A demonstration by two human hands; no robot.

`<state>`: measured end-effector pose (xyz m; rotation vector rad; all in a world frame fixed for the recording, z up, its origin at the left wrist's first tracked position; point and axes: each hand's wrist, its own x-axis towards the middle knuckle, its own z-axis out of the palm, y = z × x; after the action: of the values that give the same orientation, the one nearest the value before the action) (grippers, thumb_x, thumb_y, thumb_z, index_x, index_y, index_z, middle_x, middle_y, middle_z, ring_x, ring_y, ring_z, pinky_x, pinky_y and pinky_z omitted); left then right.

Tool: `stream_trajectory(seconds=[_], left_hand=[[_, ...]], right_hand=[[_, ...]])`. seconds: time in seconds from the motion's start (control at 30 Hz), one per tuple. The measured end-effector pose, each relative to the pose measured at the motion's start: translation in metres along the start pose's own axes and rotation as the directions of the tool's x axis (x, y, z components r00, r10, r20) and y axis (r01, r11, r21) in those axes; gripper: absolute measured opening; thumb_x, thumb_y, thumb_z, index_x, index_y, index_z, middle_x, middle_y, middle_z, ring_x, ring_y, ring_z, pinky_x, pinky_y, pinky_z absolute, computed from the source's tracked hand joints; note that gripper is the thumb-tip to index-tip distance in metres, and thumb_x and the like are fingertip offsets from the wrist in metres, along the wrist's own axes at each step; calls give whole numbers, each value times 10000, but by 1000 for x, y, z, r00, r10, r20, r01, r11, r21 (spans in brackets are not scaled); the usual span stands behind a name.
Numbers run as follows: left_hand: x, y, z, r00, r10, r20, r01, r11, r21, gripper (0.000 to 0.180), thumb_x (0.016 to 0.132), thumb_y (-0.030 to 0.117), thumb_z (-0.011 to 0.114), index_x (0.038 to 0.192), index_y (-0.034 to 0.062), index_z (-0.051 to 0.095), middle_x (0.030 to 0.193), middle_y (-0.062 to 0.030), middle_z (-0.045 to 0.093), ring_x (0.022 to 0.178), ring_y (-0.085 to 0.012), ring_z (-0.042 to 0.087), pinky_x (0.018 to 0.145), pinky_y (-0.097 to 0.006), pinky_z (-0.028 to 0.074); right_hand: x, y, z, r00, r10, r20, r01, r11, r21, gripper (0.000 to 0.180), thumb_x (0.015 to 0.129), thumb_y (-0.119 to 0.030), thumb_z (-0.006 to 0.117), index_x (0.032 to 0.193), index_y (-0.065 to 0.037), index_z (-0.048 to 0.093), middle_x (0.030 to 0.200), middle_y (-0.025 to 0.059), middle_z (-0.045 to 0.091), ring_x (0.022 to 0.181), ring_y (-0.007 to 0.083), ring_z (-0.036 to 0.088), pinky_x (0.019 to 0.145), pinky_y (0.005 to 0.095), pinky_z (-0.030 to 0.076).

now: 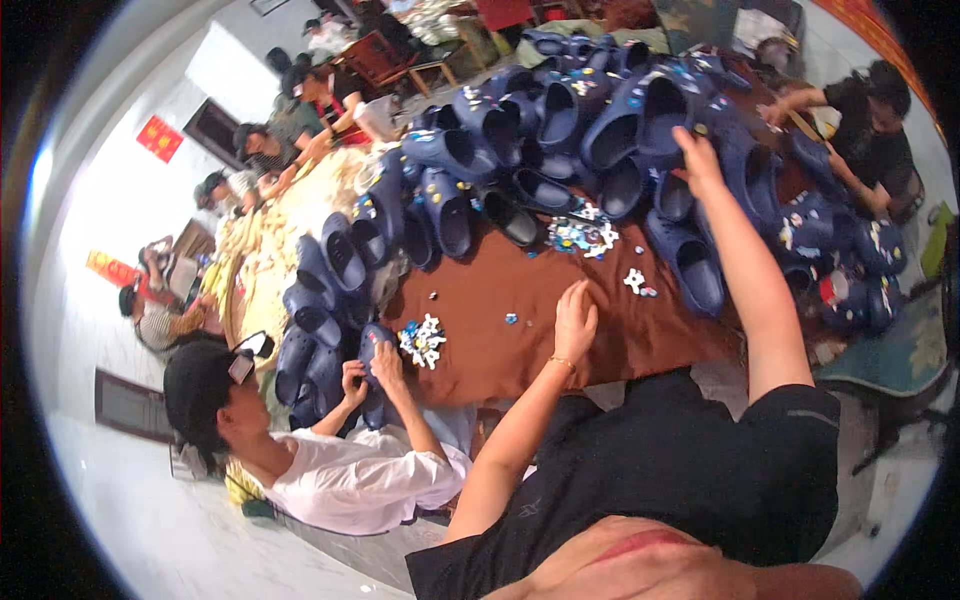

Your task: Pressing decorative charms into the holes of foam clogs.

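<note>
My left hand (pixel 576 322) lies on the brown cloth (pixel 480 300), fingers stretched out and holding nothing. Near it are a small blue charm (pixel 511 319) and a few white charms (pixel 634 281). My right arm reaches far out, and my right hand (pixel 699 160) is at the heel edge of a navy clog (pixel 664 112), thumb and fingers apart. Whether it touches the clog I cannot make out. More navy clogs stand around it, several with small charms on them. A heap of blue and white charms (pixel 584 232) lies in front of the clogs.
At the left a person in a white shirt (pixel 360 480) handles a navy clog (pixel 374 375) beside a pile of white charms (pixel 424 341). Another person in black (pixel 870 125) works at the far right. Pale yellowish pieces (pixel 300 215) cover the far left, with several people behind.
</note>
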<state>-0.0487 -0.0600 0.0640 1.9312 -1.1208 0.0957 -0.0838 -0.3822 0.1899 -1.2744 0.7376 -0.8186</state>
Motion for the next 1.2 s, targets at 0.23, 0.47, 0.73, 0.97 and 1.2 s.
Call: stream_trajectory(seconds=[0.23, 0.47, 0.73, 0.97, 1.2], left_hand=[[-59, -94, -9, 978, -205, -25, 203, 928, 313, 353, 736, 89, 525, 1084, 47, 481, 1114, -134, 473, 1031, -294, 440, 888, -377, 352], [-62, -88, -13, 981, -184, -54, 191, 905, 380, 289, 750, 134, 513, 1028, 53, 525, 1120, -122, 475, 1068, -285, 419, 894, -389, 336], [-62, -80, -14, 983, -172, -67, 185, 894, 408, 306, 737, 117, 514, 1035, 46, 507, 1122, -132, 473, 1067, -297, 427, 888, -397, 341], [-61, -81, -17, 977, -201, -71, 213, 888, 407, 359, 712, 133, 522, 1056, 34, 506, 1154, -132, 460, 1105, -280, 402, 919, -375, 323], [-63, -80, -17, 977, -200, -73, 213, 900, 380, 340, 712, 117, 530, 1043, 42, 517, 1143, -125, 468, 1093, -276, 421, 910, -376, 334]], right_hand=[[17, 39, -8, 994, 53, -98, -44, 994, 96, 706, 788, -333, 554, 1304, -12, 194, 1156, 137, 422, 796, 196, 543, 557, 245, 471], [-36, 116, 58, 978, -205, -35, 202, 977, -62, 203, 820, -127, 492, 1004, -41, 498, 754, 35, 522, 560, 95, 507, 460, 204, 414], [-33, 164, 181, 830, -391, 398, 522, 796, -306, 189, 753, -95, 530, 923, -15, 544, 860, 119, 565, 791, 225, 561, 696, 308, 448], [4, 131, 290, 677, -470, 566, 736, 449, -507, 366, 711, -138, 572, 1050, -38, 475, 1039, 136, 497, 967, 314, 476, 819, 373, 404], [27, 128, 337, 701, -306, 645, 709, 199, -676, 475, 701, -216, 624, 1115, -63, 448, 1160, 89, 442, 1103, 268, 390, 866, 423, 369]])
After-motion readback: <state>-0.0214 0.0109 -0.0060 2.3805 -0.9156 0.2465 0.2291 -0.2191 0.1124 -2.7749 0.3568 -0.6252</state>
